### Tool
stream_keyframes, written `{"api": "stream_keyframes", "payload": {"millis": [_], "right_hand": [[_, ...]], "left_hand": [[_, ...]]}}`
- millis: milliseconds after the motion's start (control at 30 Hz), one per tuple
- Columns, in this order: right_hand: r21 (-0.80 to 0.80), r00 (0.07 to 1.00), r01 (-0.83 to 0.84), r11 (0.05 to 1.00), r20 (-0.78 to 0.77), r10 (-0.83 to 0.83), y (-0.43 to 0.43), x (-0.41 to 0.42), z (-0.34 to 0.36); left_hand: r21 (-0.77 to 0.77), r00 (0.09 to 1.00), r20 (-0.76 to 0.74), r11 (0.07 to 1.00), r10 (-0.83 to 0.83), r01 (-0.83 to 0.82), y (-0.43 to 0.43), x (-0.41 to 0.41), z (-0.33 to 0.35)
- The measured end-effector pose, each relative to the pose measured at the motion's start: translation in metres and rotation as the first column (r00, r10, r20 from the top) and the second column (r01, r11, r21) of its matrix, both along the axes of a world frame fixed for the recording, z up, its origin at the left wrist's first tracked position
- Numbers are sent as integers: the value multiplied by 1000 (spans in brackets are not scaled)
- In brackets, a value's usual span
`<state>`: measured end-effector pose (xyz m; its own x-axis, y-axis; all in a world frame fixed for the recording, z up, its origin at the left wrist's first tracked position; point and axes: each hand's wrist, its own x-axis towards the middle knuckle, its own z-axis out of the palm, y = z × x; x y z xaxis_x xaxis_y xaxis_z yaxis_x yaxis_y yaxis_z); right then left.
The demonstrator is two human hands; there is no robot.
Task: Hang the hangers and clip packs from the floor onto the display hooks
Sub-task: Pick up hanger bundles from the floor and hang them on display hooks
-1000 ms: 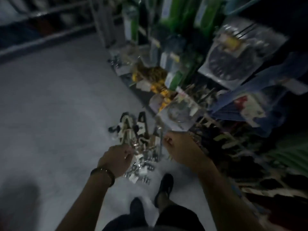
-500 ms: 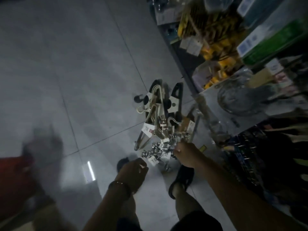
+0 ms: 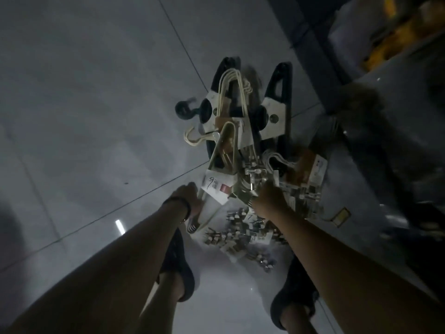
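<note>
A grey tiled floor (image 3: 84, 116) carries everything. The left hand (image 3: 189, 195), a bracelet (image 3: 179, 203) on its wrist, reaches down to the near end of the pale hangers (image 3: 225, 141), beside their white label (image 3: 216, 189); its fingers are turned away, so I cannot tell its grip. Black hangers (image 3: 280, 75) lie under the pale ones, further out. Clip packs (image 3: 238, 235) lie heaped just ahead of the feet. The right hand (image 3: 272, 201) is down in the heap, its fingers hidden, grip unclear. The heap lies at the floor's right edge, beside the shelf base (image 3: 313, 56).
</note>
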<state>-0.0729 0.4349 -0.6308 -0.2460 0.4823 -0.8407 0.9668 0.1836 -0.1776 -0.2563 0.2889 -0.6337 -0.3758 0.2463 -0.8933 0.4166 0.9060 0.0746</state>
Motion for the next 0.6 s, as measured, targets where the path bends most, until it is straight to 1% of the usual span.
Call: {"api": "stream_keyframes", "payload": {"millis": [33,100,200,267,300,367,400,433,467,533,600], "right_hand": [[29,1000,23,999,9,-24,-4,-3,-20],[100,998,40,994,46,-45,-11,-8,-43],[178,990,102,979,73,-117,-16,-10,-61],[193,986,147,970,44,-158,-18,-7,-60],[215,988,144,966,21,-152,-19,-5,-56],[277,996,93,956,-36,-86,-18,-2,-41],[303,994,84,949,-94,-58,-16,-2,-35],[303,985,90,949,-166,-41,-13,-3,-29],[272,970,95,958,-243,-27,-8,-7,-24],[129,933,83,988,-359,-32,1,-20,-14],[-13,906,89,996,-415,-86,8,-41,-8]], "left_hand": [[33,998,20,998,55,-55,2,-2,-21],[91,976,112,976,188,-199,7,-1,-53],[135,894,244,900,376,-415,14,2,-86],[132,823,280,830,494,-542,11,2,-92],[139,796,300,802,525,-581,10,1,-89],[151,759,361,769,542,-621,0,-2,-84],[144,718,399,734,570,-663,-7,-1,-78],[111,636,444,666,631,-738,-14,0,-70],[66,523,485,568,701,-821,-22,1,-62],[14,312,520,357,795,-934,-41,2,-50],[6,169,499,192,850,-981,-62,0,-48]]}}
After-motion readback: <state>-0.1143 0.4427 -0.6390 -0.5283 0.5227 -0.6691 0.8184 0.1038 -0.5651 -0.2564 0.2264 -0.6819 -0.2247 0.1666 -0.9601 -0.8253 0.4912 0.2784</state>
